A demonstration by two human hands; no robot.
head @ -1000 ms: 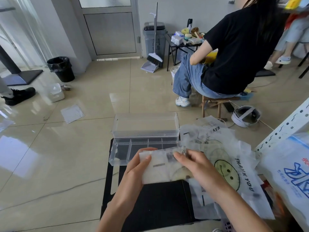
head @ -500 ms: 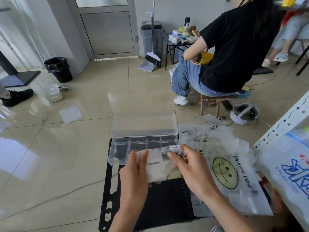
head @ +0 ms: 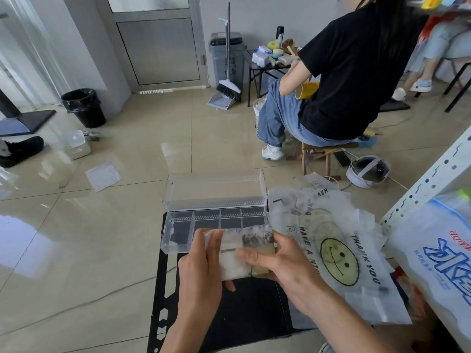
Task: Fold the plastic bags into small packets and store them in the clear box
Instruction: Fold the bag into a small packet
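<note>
Right now both hands hold one partly folded plastic bag just above the black counter, in front of the clear box, whose lid stands open. The left hand has its fingers curled round the bag's left end. The right hand pinches its right half. Smiley-print bags lie just right of the box.

Place: workrm/office type, tiled floor
12 o'clock: door, grey bin, broom
10 o'clock: black bin
1 o'clock: person on stool
3 o'clock: metal rack
</note>
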